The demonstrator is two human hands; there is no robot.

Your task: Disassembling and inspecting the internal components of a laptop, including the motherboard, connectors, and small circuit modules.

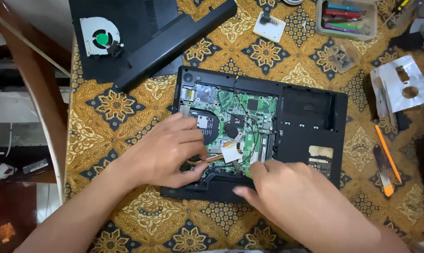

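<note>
- Opened laptop lies bottom-up mid-counter, its green motherboard exposed.
- Left hand pinches the copper heat pipe.
- Right hand, fingers together, presses the board's front edge.
- Detached fan rests upper left.
</note>
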